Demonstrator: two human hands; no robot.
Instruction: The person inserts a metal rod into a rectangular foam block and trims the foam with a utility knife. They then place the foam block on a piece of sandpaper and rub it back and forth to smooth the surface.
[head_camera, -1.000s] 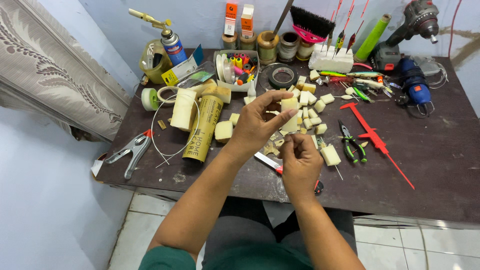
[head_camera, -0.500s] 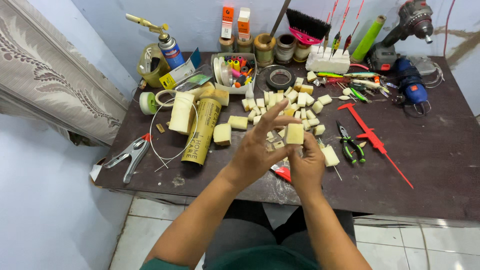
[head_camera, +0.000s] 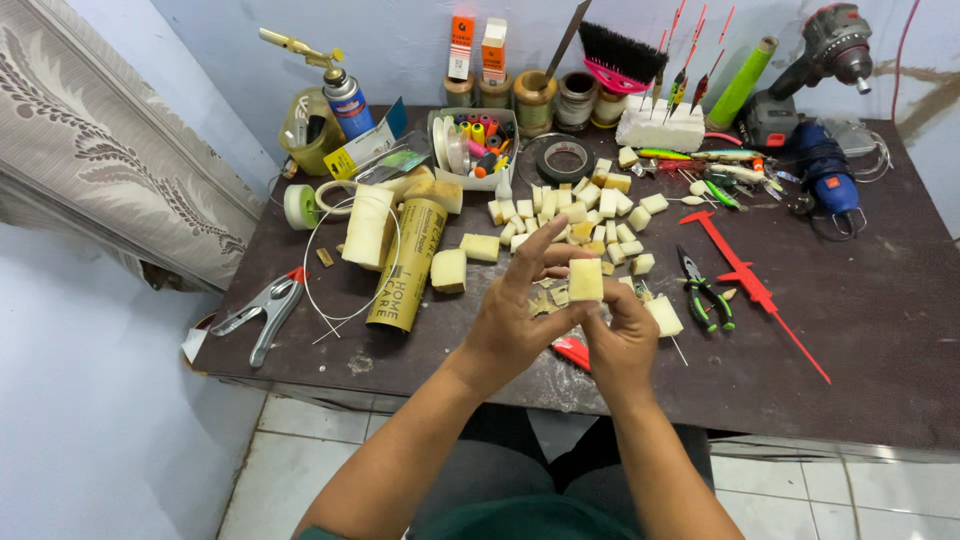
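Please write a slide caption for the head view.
Both hands, left hand and right hand, hold a pale foam block above the cluttered dark workbench.

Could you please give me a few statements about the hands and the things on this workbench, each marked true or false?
1. Both hands hold one pale foam block above the table. True: the left hand and the right hand pinch it.
2. The red caliper lies to the left of the hands. False: it lies to their right.
3. More pale blocks lie scattered on the dark table. True.
4. The green-handled pliers are in the right hand. False: they lie on the table.
5. A metal clamp rests near the table's left edge. True.
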